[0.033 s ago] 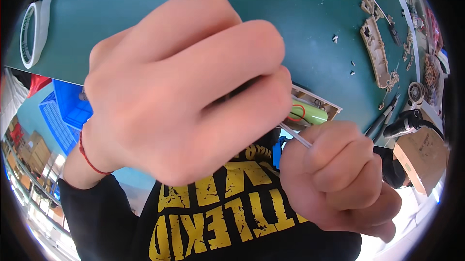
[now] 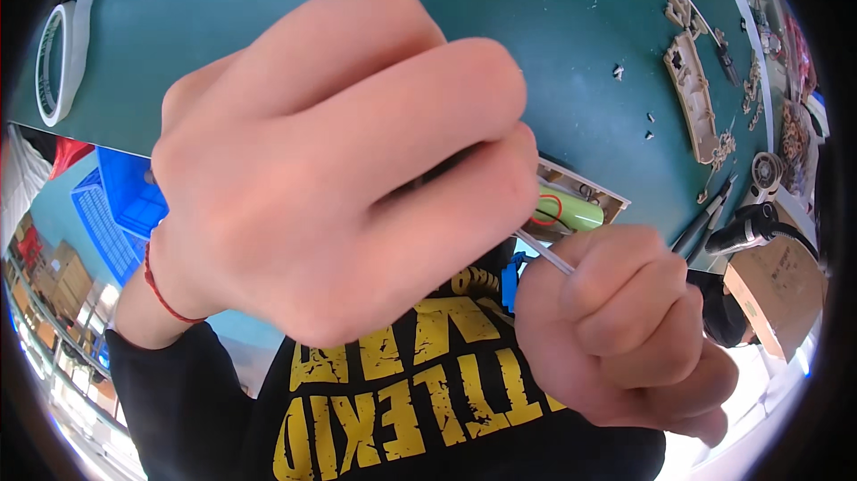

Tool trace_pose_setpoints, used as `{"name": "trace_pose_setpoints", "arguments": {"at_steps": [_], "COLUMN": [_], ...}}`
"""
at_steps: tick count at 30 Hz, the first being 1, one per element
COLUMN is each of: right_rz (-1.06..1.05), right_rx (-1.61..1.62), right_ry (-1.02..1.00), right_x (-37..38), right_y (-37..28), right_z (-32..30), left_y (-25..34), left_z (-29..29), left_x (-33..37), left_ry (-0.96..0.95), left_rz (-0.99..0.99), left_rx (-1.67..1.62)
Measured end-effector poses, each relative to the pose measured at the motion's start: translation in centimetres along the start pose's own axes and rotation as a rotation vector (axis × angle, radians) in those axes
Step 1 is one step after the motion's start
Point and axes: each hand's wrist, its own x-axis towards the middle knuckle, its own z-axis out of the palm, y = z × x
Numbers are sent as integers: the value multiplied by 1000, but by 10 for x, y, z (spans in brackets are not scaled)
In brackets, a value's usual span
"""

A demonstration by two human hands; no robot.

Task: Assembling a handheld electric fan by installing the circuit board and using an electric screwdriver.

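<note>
My left hand (image 2: pixel 348 159) fills much of the head view, back toward me, fingers curled closed. To its lower right, my right hand (image 2: pixel 625 320) is closed too, its fingers folded tight. A thin silvery-white rod (image 2: pixel 549 253) spans the gap between the two fists; both its ends disappear inside them, so its full shape is hidden. Behind the hands a beige housing (image 2: pixel 612 200) shows in part, holding a green cylindrical battery (image 2: pixel 576 210) with red and black wires. Some small blue piece (image 2: pixel 511 284) peeks out beside my right hand.
A green mat (image 2: pixel 589 52) covers the table. At right lie a long beige shell (image 2: pixel 692 97), a thin screwdriver (image 2: pixel 725 59), several small beige parts, a black corded tool (image 2: pixel 745 229) and a cardboard box (image 2: pixel 775 289). A white tape roll (image 2: pixel 52 66) and blue crate (image 2: pixel 129 195) are at left.
</note>
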Motion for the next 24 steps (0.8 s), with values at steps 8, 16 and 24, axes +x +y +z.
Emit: {"name": "trace_pose_setpoints", "arguments": {"at_steps": [8, 16, 24], "right_rz": [-108, -84, -337], "right_rx": [-13, 231, -872], "right_ry": [3, -46, -36], "right_x": [-3, 3, 38], "right_y": [5, 0, -50], "right_z": [4, -4, -96], "left_y": [3, 7, 14], "left_z": [1, -2, -8], "left_x": [6, 0, -2], "left_ry": [56, -8, -9], "left_rz": [59, -64, -97], "left_rx": [38, 22, -49]}}
